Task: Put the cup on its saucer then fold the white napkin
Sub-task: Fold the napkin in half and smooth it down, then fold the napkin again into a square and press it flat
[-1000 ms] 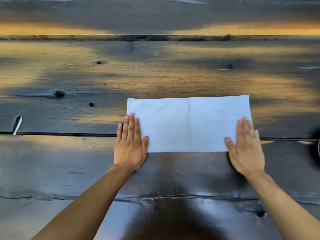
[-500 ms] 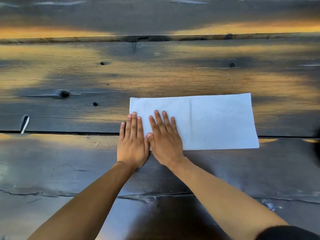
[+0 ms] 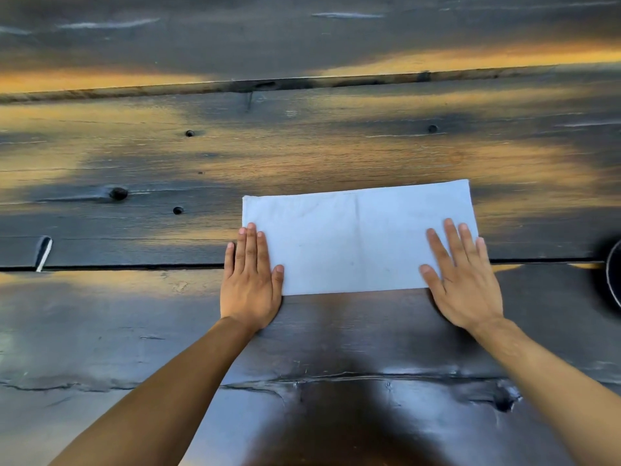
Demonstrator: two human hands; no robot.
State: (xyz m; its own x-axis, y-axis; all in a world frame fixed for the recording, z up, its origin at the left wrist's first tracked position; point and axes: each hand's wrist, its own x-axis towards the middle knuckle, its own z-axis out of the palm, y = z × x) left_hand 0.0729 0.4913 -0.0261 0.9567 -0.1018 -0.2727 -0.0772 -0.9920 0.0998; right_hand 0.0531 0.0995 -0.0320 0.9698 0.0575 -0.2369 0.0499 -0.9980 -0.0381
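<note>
No legible text — none anywhere

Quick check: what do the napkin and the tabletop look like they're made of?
Napkin: likely woven cloth, matte white, lying flat with a soft centre crease. Table: wooden planks with knots, grain and cracks, dark stained, semi-glossy from the light reflections.

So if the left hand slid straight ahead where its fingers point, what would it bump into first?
Probably nothing: the left hand lies flat on the napkin's left edge, and beyond it only bare wooden table shows.

Dining spot, perhaps — dark plank table (image 3: 302, 156), white napkin (image 3: 356, 240).
</note>
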